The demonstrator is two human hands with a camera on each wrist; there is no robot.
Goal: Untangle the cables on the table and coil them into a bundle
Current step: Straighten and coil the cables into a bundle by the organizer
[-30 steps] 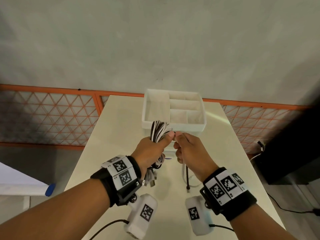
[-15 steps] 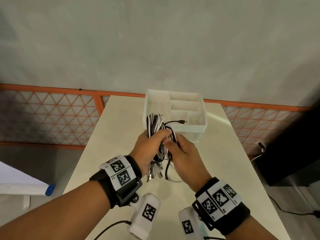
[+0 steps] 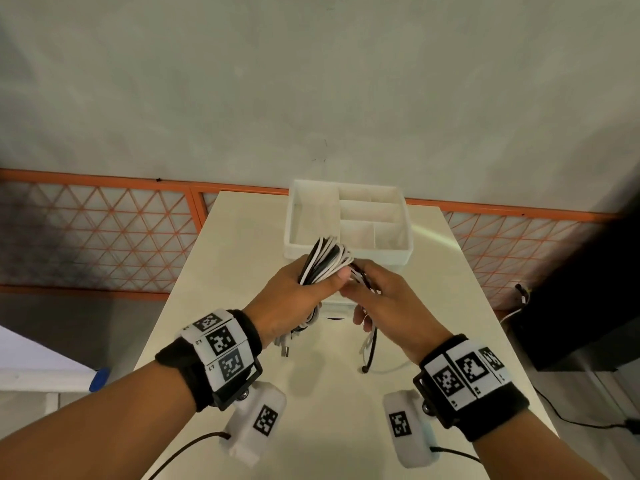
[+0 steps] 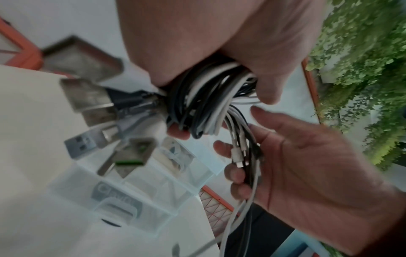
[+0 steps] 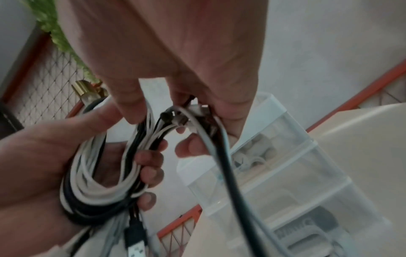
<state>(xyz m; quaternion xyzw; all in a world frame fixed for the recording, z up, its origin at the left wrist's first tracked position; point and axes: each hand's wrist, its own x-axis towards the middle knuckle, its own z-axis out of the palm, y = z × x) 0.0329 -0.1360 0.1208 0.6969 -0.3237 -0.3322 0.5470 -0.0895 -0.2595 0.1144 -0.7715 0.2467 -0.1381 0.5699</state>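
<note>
A coil of black and white cables (image 3: 325, 261) is held above the table in front of the white organiser box. My left hand (image 3: 301, 296) grips the coil (image 4: 204, 104), thumb over its top, and several USB plugs (image 4: 94, 104) hang from it below the fist. My right hand (image 3: 377, 299) holds the loose cable ends (image 5: 197, 114) just right of the coil, fingers curled round them (image 4: 243, 156). Black and white tails (image 3: 370, 351) drop from that hand to the table.
A white compartmented organiser box (image 3: 348, 223) stands on the cream table (image 3: 242, 271) at its far end, on a clear drawer unit (image 5: 285, 173). An orange lattice fence (image 3: 104, 233) runs behind. A dark object (image 3: 581, 299) sits to the right on the floor.
The right hand has swung from under the coil back up to its right side, laying the strands over the bundle. The black plug that stuck out over the box is no longer there.
</note>
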